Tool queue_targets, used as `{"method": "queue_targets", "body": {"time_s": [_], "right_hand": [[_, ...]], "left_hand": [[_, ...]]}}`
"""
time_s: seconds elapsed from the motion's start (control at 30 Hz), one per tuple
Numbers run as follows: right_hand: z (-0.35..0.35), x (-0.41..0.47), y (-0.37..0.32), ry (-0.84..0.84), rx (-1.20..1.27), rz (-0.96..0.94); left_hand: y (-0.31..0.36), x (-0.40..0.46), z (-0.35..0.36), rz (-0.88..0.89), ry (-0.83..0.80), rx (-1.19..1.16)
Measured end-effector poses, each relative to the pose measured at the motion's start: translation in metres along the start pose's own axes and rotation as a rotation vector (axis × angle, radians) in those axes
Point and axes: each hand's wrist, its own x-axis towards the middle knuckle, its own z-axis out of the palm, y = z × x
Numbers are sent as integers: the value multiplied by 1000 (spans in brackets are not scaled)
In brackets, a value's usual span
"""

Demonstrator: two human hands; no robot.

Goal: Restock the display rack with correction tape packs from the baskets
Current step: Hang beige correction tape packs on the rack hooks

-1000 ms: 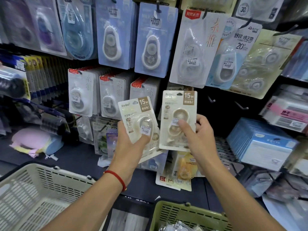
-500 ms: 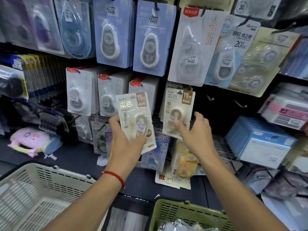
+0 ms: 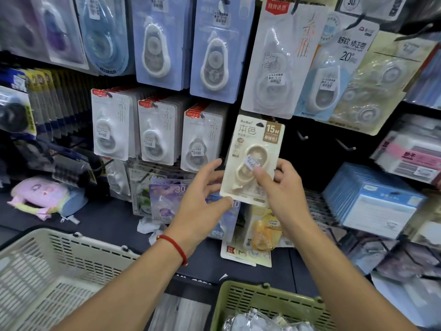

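A beige correction tape pack (image 3: 248,139) marked 15M is held upright against the display rack, below a large white hanging pack (image 3: 279,63). My right hand (image 3: 284,189) grips it, thumb on the front blister and fingers curled behind the right edge. My left hand (image 3: 200,201) is spread beside it, with straight fingers and the thumb tip touching the pack's lower left corner. Whether the pack's hole sits on a hook is hidden. Clear-wrapped packs (image 3: 260,321) lie in the green basket (image 3: 262,297) at the bottom.
A white basket (image 3: 59,266) stands at the lower left. Rows of white tape packs (image 3: 157,132) hang left of my hands. Two bare hooks (image 3: 301,136) stick out on the right. A stack of blue packs (image 3: 372,199) and a pink plush (image 3: 40,194) flank the shelf.
The right hand pushed its pack up to the rack. The left hand carried its pack rightwards, and only one beige pack shows now, gripped by the right hand, while the left hand's fingers have spread.
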Motion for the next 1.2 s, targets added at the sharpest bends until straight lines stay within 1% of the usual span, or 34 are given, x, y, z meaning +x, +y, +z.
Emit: {"method": "queue_targets", "body": {"time_s": [0.1,0.27,0.37,0.43,0.5,0.57,0.63,0.7,0.73,0.8,0.87,1.03,1.13,1.2], "right_hand": [[-3,4,-8,13,-11,21],[-3,-4,-13,19,-10,-34],[-2,-1,-10,62,-86,-55],[-2,7,-3,71,-264,-81],[-1,15,8,87,-548,-117],[3,17,17,141,-762,-214],[8,18,21,170,-939,-430],[13,24,23,129,-1099,-587],[15,30,23,77,-1159,-613],[18,42,24,-37,-1280,-585],[18,53,25,-80,-1395,-555],[16,59,16,-151,-1377,-515],[10,45,14,-177,-1396,-562],[-1,24,21,-200,-1286,-590]], "left_hand": [[0,1,5,11,-8,-28],[-3,3,6,71,2,-47],[-6,4,8,77,-4,8],[-10,7,7,81,20,183],[-15,13,3,125,69,444],[-18,21,-3,176,100,625],[-22,32,-10,193,124,723],[-27,40,-14,197,124,798],[-30,43,-15,198,115,818],[-36,45,-16,212,106,833],[-40,46,-15,226,117,844],[-44,44,-13,238,147,853],[-43,36,-9,238,153,852],[-41,30,-7,239,138,847]]}}
